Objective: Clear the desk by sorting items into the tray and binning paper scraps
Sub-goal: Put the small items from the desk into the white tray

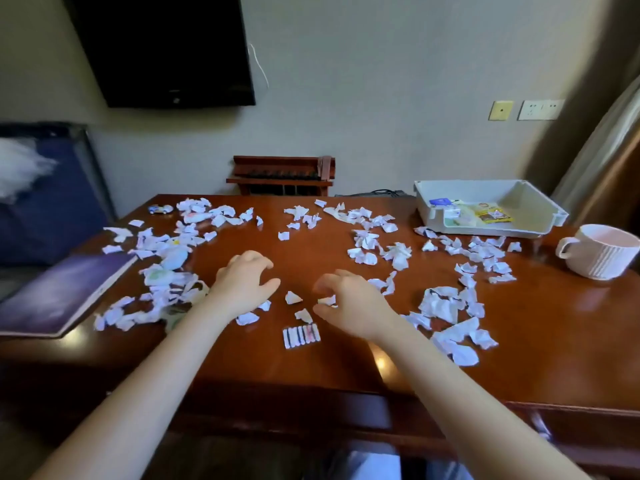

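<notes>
Crumpled white paper scraps (pixel 440 306) lie scattered over a dark wooden desk (pixel 554 327). My left hand (pixel 244 282) hovers palm down at mid-desk, fingers loosely curled, holding nothing. My right hand (pixel 349 301) is beside it, thumb and fingers curved toward a small scrap (pixel 327 301) just under its fingertips; whether they touch it is unclear. A white strip of small striped pieces (pixel 301 336) lies below the hands. The grey tray (pixel 540 216) sits at the back right and holds a few cards and packets.
A ribbed white mug (pixel 599 251) stands at the right edge. A purple book (pixel 65 292) overhangs the desk's left edge. A small toy car (pixel 161 209) sits back left. A wooden rack (pixel 282 174) stands behind the desk against the wall.
</notes>
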`<state>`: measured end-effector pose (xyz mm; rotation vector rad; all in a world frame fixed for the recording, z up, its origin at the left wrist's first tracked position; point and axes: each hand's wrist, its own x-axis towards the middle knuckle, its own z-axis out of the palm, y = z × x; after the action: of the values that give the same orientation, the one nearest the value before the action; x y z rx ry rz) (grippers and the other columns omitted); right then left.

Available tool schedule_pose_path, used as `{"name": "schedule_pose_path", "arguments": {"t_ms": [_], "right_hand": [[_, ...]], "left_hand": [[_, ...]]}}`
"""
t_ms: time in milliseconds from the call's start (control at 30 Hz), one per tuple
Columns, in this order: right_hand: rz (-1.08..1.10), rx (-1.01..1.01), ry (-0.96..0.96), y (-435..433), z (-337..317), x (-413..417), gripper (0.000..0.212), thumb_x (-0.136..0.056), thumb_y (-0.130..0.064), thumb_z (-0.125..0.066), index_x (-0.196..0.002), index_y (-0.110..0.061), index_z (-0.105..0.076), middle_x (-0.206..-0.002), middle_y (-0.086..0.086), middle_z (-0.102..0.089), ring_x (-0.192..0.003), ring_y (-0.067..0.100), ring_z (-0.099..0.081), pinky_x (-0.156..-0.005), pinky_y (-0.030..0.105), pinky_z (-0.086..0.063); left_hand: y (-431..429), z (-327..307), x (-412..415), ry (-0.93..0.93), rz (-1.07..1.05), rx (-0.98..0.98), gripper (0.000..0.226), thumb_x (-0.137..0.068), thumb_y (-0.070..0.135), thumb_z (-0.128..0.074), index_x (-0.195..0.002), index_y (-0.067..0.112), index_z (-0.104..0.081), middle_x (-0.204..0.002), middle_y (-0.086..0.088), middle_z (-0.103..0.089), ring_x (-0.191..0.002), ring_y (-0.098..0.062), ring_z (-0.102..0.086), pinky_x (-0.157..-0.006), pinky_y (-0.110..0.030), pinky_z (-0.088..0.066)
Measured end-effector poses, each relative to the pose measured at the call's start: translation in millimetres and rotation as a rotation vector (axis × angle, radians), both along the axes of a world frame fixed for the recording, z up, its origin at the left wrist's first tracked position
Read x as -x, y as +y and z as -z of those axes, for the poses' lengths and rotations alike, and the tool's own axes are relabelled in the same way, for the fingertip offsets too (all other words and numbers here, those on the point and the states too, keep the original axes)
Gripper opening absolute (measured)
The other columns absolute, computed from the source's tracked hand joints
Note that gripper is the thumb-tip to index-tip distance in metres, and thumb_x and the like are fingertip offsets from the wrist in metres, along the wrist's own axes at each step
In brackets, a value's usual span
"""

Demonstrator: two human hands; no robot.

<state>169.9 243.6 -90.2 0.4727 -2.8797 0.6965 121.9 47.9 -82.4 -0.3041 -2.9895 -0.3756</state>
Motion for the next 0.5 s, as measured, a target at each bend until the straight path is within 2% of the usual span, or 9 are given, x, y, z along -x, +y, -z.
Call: {"name": "schedule_pose_path", "arguments": {"t_ms": [100, 233, 367, 433, 500], "right_hand": [[-0.116, -0.058, -0.158, -20, 15, -5, 0.042, -0.082, -0.036, -0.065, -0.122, -0.024, -0.057, -0.113, 0.000, -0.049, -0.099, 0.019, -0.055, -0.085, 0.035, -0.049], [-0.113, -0.098, -0.191, -39, 34, -5, 0.046, -0.082, -0.027, -0.060, -0.127, -0.020, -0.053, -0.121, 0.003, -0.045, -0.115, 0.023, -0.045, -0.095, 0.039, -0.045], [-0.090, -0.082, -0.250, -57, 33, 3, 0.025, -0.082, -0.017, -0.057, -0.107, -0.013, -0.055, -0.111, 0.003, -0.043, -0.104, 0.024, -0.047, -0.086, 0.042, -0.049], [-0.073, -0.078, -0.272, -65, 32, 9, 0.018, -0.085, -0.020, -0.058, -0.102, -0.015, -0.053, -0.107, 0.002, -0.041, -0.101, 0.024, -0.048, -0.085, 0.041, -0.049], [-0.031, -0.099, -0.239, -71, 34, 13, 0.021, -0.089, -0.027, -0.057, -0.104, -0.014, -0.054, -0.107, 0.003, -0.040, -0.102, 0.025, -0.049, -0.080, 0.037, -0.047]], "left_hand": [[-30, 11, -10, -0.002, -0.057, -0.034, 0.039, -0.092, 0.040, -0.050, -0.125, 0.020, -0.052, -0.137, -0.001, -0.041, -0.126, -0.021, -0.039, -0.102, -0.039, -0.039], [-56, 26, -28, 0.067, -0.126, -0.107, 0.041, -0.090, 0.040, -0.054, -0.125, 0.020, -0.050, -0.130, -0.002, -0.039, -0.121, -0.021, -0.040, -0.101, -0.038, -0.040], [-79, 42, -40, 0.121, -0.205, -0.101, 0.045, -0.089, 0.040, -0.054, -0.128, 0.019, -0.048, -0.136, -0.004, -0.035, -0.130, -0.025, -0.029, -0.108, -0.043, -0.032], [-92, 48, -44, 0.116, -0.259, -0.086, 0.048, -0.088, 0.042, -0.055, -0.129, 0.018, -0.048, -0.135, -0.005, -0.036, -0.130, -0.026, -0.028, -0.107, -0.044, -0.030], [-103, 54, -47, 0.121, -0.326, -0.067, 0.050, -0.087, 0.045, -0.055, -0.128, 0.018, -0.049, -0.132, -0.006, -0.039, -0.126, -0.026, -0.032, -0.104, -0.043, -0.032]]}}
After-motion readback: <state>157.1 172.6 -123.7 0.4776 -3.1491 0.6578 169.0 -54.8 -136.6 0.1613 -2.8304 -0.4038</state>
